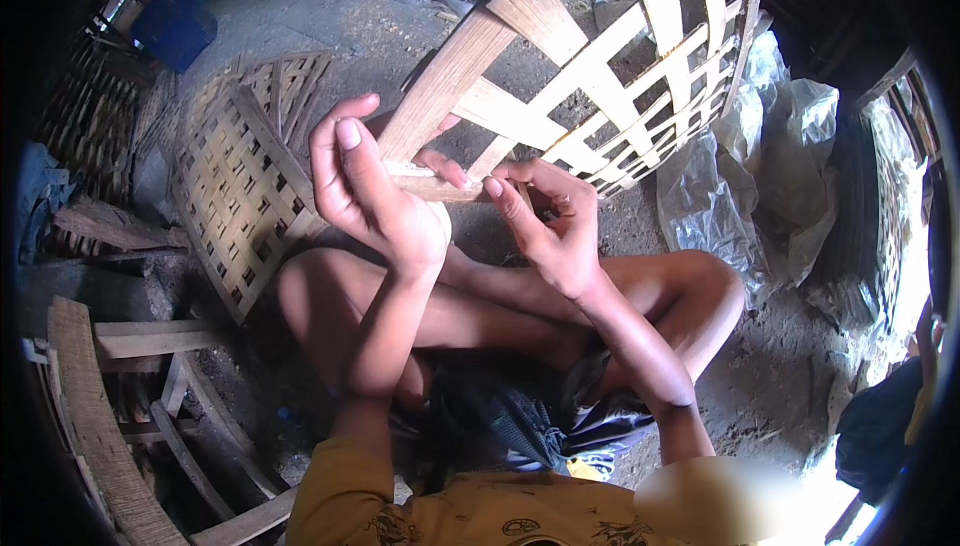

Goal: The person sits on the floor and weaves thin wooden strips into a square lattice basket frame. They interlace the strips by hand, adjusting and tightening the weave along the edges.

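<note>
A large woven bamboo panel [590, 86] with a flat wooden rim stands tilted in front of me, its open lattice reaching up and to the right. My left hand [375, 186] is at its lower left corner, thumb and a finger raised, other fingers curled around the short pale wooden edge strip [430, 186]. At the right end of that strip, my right hand [555, 226] pinches with bent fingers. Whether the strip is fixed to the panel cannot be made out. Both hands are above my crossed legs.
Another woven bamboo panel [240, 176] lies to the left. Curved wooden frame pieces [105, 426] are at the lower left. Clear plastic sheeting [715, 196] is heaped at the right. A blue container [175, 24] stands at the far left on the dirt floor [320, 21].
</note>
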`<state>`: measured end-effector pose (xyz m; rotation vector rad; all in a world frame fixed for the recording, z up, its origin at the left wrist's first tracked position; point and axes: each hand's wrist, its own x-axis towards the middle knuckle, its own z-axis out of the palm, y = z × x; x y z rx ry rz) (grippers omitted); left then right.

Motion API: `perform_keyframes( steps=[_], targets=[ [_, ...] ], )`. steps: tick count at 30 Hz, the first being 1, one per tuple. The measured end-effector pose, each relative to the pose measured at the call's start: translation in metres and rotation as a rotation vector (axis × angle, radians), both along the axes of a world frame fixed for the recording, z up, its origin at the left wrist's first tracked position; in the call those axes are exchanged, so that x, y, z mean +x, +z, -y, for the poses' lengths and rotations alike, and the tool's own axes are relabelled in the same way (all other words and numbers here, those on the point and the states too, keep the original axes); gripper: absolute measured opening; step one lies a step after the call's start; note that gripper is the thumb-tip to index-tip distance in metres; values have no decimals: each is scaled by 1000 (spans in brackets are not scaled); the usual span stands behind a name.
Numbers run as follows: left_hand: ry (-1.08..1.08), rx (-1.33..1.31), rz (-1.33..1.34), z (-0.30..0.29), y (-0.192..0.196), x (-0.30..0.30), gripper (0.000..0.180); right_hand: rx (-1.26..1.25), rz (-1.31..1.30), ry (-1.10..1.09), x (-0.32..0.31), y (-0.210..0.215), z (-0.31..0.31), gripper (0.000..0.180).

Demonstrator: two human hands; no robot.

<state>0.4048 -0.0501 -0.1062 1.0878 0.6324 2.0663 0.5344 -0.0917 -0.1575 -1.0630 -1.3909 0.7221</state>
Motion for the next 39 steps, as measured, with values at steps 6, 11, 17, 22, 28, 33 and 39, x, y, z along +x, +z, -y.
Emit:
perform_keyframes(
  steps=[6, 11, 17, 22, 28, 33, 39],
  targets=[
    [20, -9, 17, -1, 2, 1, 30, -66, -158, 45, -7, 2, -1, 11],
    [46, 19, -13, 2, 2, 3, 29, 169, -34, -127, -8, -7, 0, 5],
    [56, 9, -16, -3, 3, -1, 29, 282, 114, -48, 20, -28, 5, 17],
    [68, 9, -12, -5, 2, 1, 30, 290, 300, 6, 38, -29, 15, 15],
    [62, -32, -16, -8, 2, -5, 31, 36, 153, 138, 34, -5, 19, 22],
    [55, -31, -23, -7, 3, -2, 32, -25, 87, 85, 23, -7, 13, 21],
    [51, -20, -41, 1, 4, 1, 32, -108, 47, 70, 16, 0, 14, 16]
  ],
)
